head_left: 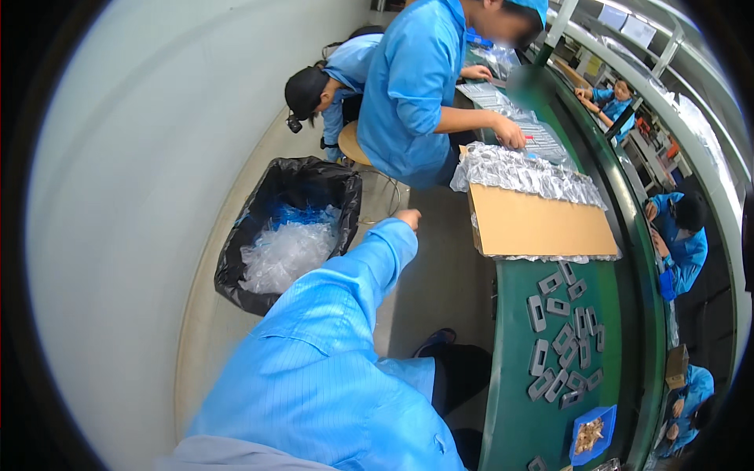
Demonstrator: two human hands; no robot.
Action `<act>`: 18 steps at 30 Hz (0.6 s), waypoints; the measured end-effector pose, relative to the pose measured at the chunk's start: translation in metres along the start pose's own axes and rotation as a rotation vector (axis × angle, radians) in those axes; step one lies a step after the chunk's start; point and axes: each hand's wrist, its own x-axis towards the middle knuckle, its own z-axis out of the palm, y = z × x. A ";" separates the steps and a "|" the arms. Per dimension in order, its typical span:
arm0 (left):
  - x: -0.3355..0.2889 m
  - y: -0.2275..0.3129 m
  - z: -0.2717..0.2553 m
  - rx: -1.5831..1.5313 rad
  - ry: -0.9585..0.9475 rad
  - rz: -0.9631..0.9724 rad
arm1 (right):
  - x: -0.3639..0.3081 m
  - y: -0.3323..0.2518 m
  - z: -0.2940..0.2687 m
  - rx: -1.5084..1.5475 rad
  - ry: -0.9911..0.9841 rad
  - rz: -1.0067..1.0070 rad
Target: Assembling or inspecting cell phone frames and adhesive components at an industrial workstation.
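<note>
My left arm, in a blue sleeve, reaches up from the lower edge. At its end my left hand (409, 219) is over the floor between the black-lined bin (228, 263) and the green belt (510, 345). Its fingers look curled closed; what they hold, if anything, is hidden. Crumpled clear plastic bags (287, 253) and some blue film lie in the bin. Several grey frame-shaped plastic parts (537, 357) are scattered over the belt. A brown cardboard sheet (542, 224) lies beyond them, next to clear plastic-wrapped parts (526, 171). My right hand is out of the picture.
A blue tray (601, 455) of small brass-coloured pieces sits on the belt's near end. A co-worker (412, 94) in blue handles parts farther along; another person (310, 94) bends beside a round stool (351, 143). Several people work across the belt. A white wall (141, 196) runs along the left.
</note>
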 end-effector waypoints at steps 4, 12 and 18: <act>-0.023 0.074 0.042 -0.465 0.043 -0.161 | -0.005 -0.012 -0.016 -0.196 0.014 -0.038; 0.060 0.121 -0.023 -0.499 0.457 0.109 | 0.023 -0.013 0.005 -0.345 -0.045 -0.166; 0.118 0.117 -0.035 -0.589 0.538 0.084 | 0.023 -0.025 -0.006 -0.462 -0.014 -0.195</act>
